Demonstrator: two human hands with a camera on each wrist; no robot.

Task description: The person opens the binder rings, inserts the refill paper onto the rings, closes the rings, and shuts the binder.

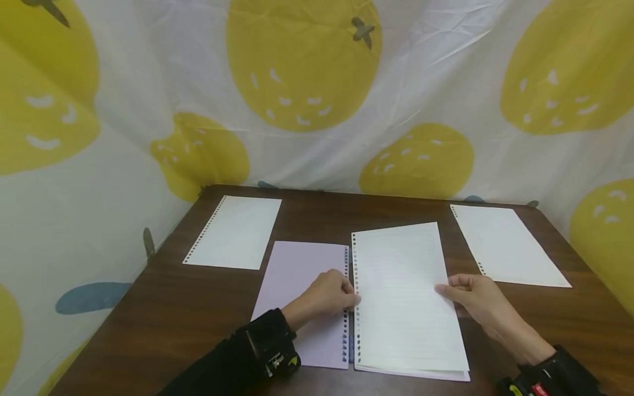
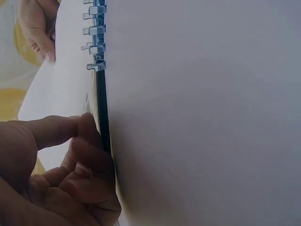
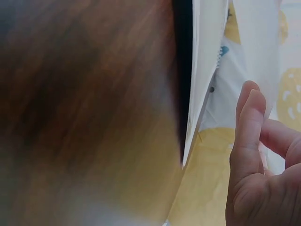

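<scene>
An open ring binder lies in the middle of the table, its lilac cover [image 1: 292, 275] on the left and a stack of lined loose-leaf paper on the right. The top sheet [image 1: 401, 286] sits slightly askew on the stack. My left hand [image 1: 346, 297] has its fingers curled at the sheet's punched edge, beside the plastic rings [image 1: 345, 330]. The left wrist view shows this hand [image 2: 80, 155] against the dark spine below the rings [image 2: 95, 28]. My right hand [image 1: 453, 291] pinches the sheet's right edge, thumb on top. The right wrist view shows this hand [image 3: 254, 141] holding the sheet [image 3: 254, 37] above the stack [image 3: 207, 56].
One loose punched sheet [image 1: 235, 231] lies at the back left of the brown table [image 1: 163, 330], another [image 1: 505, 245] at the back right. A white curtain with yellow fruit prints [image 1: 302, 66] hangs close behind the table and on both sides.
</scene>
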